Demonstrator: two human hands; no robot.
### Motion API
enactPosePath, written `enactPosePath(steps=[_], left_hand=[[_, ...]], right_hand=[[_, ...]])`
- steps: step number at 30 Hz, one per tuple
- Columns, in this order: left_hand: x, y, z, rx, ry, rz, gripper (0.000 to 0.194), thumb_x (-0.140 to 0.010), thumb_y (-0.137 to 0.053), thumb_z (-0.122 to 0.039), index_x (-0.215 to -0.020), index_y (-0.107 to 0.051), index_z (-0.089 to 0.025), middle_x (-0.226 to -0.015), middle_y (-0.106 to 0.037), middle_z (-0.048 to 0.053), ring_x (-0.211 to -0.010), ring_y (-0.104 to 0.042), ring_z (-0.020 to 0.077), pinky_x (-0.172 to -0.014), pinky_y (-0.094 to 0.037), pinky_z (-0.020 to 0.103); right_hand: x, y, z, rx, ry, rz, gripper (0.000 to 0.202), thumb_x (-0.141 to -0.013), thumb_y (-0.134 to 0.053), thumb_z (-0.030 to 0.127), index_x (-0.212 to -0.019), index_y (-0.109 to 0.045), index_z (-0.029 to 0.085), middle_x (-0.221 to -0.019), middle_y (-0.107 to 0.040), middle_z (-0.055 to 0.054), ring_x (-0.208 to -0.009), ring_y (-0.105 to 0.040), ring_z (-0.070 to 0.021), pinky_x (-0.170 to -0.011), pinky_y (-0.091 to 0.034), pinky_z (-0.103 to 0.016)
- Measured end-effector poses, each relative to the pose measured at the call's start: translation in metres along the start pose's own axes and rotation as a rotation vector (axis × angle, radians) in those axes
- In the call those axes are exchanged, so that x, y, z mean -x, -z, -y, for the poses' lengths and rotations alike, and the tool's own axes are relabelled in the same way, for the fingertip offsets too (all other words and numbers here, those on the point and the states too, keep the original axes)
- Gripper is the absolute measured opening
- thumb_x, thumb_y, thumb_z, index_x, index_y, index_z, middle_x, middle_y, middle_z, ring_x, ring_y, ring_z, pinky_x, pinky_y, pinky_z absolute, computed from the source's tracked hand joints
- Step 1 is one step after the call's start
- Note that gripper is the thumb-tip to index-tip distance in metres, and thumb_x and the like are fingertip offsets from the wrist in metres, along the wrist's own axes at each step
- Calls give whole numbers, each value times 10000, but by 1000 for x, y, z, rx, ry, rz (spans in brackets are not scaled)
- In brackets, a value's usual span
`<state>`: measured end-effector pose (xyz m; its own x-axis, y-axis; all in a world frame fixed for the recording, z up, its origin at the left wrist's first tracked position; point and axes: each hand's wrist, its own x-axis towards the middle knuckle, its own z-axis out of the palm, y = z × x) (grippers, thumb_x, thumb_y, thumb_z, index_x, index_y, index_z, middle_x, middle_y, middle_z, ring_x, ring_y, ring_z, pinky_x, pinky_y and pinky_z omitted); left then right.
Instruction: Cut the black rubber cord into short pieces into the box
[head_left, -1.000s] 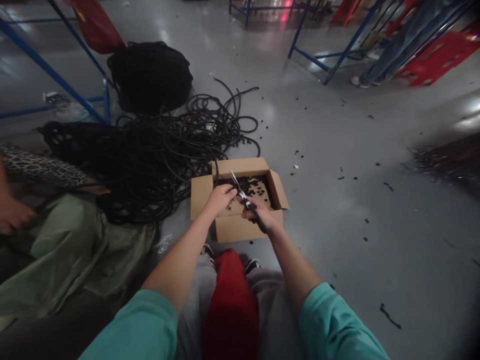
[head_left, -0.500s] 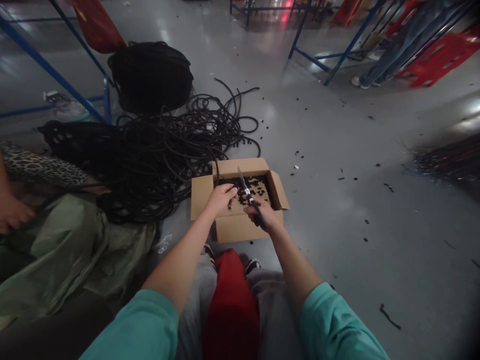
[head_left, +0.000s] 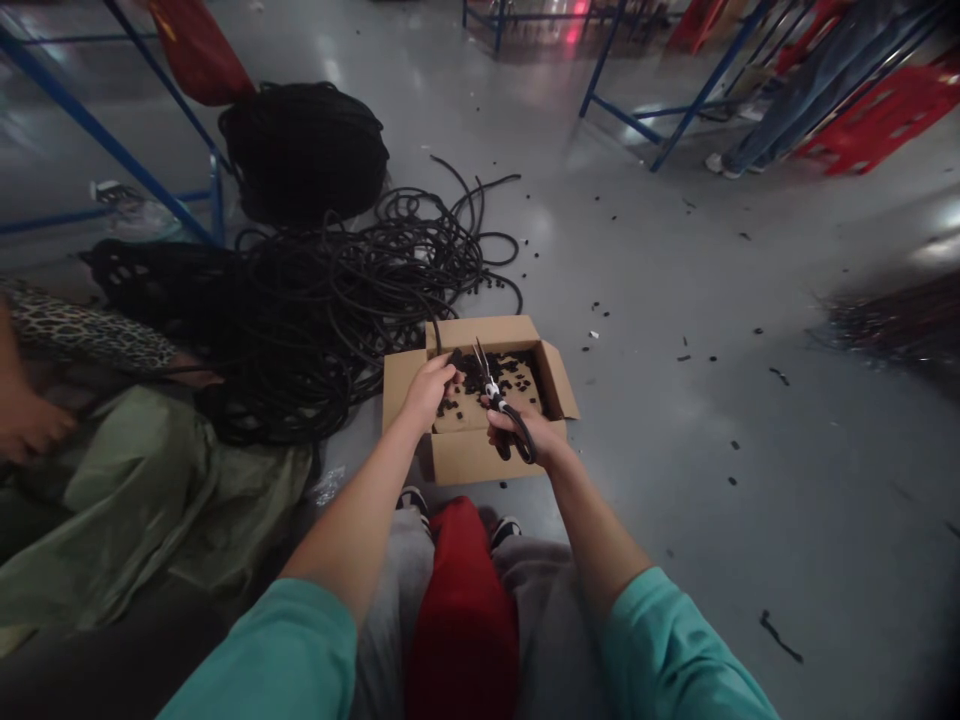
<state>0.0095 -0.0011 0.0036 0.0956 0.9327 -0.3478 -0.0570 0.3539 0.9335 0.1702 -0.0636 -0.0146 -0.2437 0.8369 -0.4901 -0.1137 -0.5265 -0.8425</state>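
Note:
My left hand (head_left: 427, 392) is closed around a length of black cord (head_left: 454, 357), whose end shows past the thumb and fingers. It is over the left side of an open cardboard box (head_left: 484, 465). My right hand (head_left: 536, 425) has scissors (head_left: 493, 391) by their black handles, above the box's right half. Their blades point away from me, slightly apart, with no cord seen between them. Many short black pieces (head_left: 516, 368) lie scattered on the box bottom. Part of the cord is hidden by my left fingers.
Tangled black cord (head_left: 352, 280) heaps left of the box, with a large black coil (head_left: 307, 150) behind. At far left are another person's hand (head_left: 34, 425) and green sheeting (head_left: 172, 480). Blue metal frames (head_left: 637, 125) and a red stool (head_left: 877, 120) stand beyond. Black scraps dot the floor.
My left hand has shifted left, away from the scissors, and more of the cord end shows. The scissors have opened, their blades and handles now spread apart.

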Motion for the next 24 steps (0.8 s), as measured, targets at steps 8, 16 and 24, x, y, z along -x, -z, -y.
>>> enactPosePath(steps=[8, 16, 24], left_hand=[[-2, 3, 6, -112, -76, -37, 125, -669, -566, -145, -766, -486, -148, -587, -524, -39, -501, -485, 68, -525, -368, 207], [-10, 8, 16, -302, -113, 17, 116, -663, -594, -166, -768, -554, -137, -547, -572, -22, -488, -513, 90, -533, -389, 225], [0, 4, 0, -453, -100, 7, 91, -643, -596, -126, -728, -566, -142, -473, -537, -43, -445, -505, 96, -511, -386, 229]], right_hand=[[-3, 6, -3, 251, 155, 30, 411, -568, -716, 381, -912, -618, 179, -702, -505, 12, -678, -451, -125, -622, -376, -250], [-6, 4, -6, 258, 99, 49, 601, -560, -708, 344, -1122, -573, 178, -712, -495, 25, -642, -430, -108, -604, -355, -239], [-3, 3, -1, 286, 69, 11, 622, -546, -711, 335, -1137, -575, 196, -743, -500, 24, -646, -414, -101, -587, -345, -226]])
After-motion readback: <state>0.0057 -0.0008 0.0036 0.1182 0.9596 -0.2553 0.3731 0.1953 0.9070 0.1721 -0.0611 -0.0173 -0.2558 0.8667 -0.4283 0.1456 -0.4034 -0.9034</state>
